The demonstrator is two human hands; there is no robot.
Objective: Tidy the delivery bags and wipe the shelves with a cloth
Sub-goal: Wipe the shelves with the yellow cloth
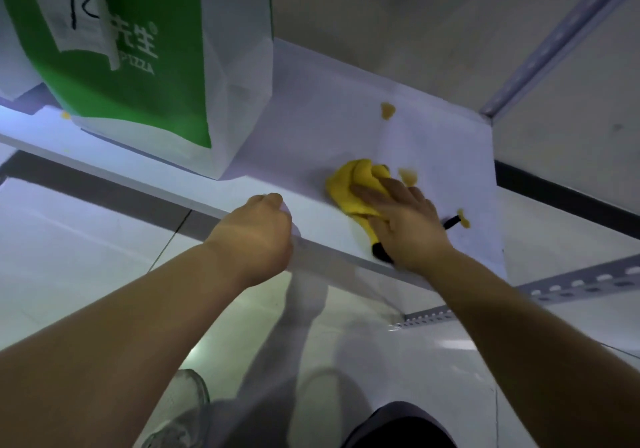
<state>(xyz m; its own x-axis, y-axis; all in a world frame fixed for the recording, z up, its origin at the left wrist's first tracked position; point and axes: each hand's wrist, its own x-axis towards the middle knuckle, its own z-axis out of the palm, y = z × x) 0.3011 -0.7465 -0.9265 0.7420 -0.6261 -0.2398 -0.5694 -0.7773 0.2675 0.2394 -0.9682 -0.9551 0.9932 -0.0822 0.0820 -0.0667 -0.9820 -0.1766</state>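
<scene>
1. Currently, the right hand lies palm-down on a bunched yellow cloth, fingers extended and pressing it flat against the white shelf. A black part of the cloth shows under the heel of the hand.
2. Cloth location: front right area of the shelf, close to the front edge.
3. The left hand is curled into a fist and set on the front lip of the shelf, left of the cloth and apart from it.
4. A green-and-white pizza delivery bag stands upright on the left part of the shelf, with a paper slip marked in black pen stuck to its face.
5. Yellowish stains: one near the rear, one just beyond the fingertips, one right of the hand beside a short black mark.
6. A slotted metal upright rises at the rear right corner.
7. Below the shelf, pale floor tiles and a light shoe are visible.
</scene>
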